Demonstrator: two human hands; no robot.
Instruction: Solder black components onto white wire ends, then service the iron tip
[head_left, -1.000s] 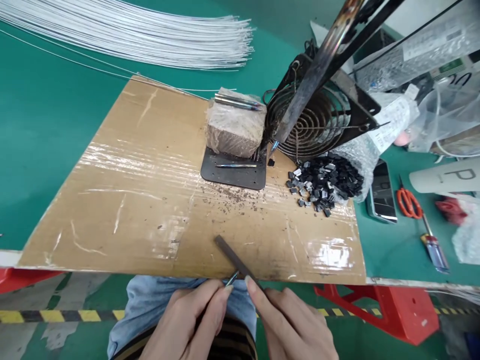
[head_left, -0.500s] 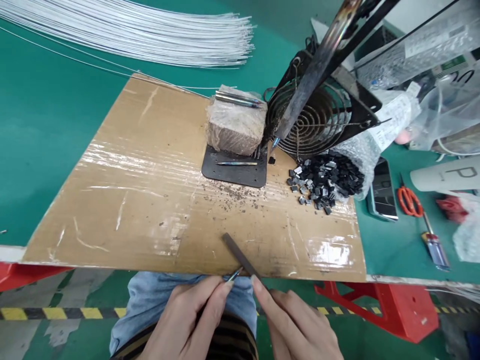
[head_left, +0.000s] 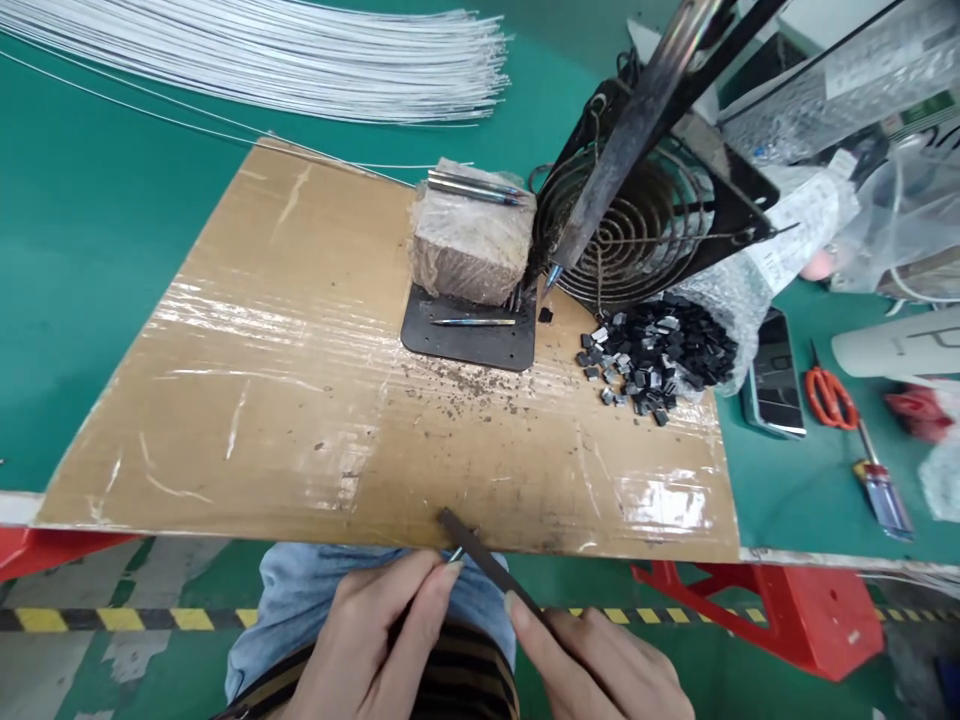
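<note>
My left hand (head_left: 375,650) is at the bottom edge, pinching a thin metal pin (head_left: 454,553) whose tip pokes out between thumb and forefinger. My right hand (head_left: 600,665) grips a dark flat file (head_left: 480,558), forefinger laid along it; the file crosses over the pin's tip just below the near edge of the cardboard sheet (head_left: 300,380). Both hands are over my lap, in front of the table.
On the cardboard stand a wrapped block (head_left: 469,240) with pins on top, a dark metal plate (head_left: 469,340), a wire fan guard (head_left: 637,225) and a heap of small black parts (head_left: 656,360). A bundle of white wires (head_left: 262,60) lies far left. A phone (head_left: 772,380), scissors (head_left: 825,395) and a screwdriver (head_left: 885,490) lie right.
The file has slid back toward me across the pin's tip, off the cardboard edge. My right hand pulled back with it. The view shifted slightly.
</note>
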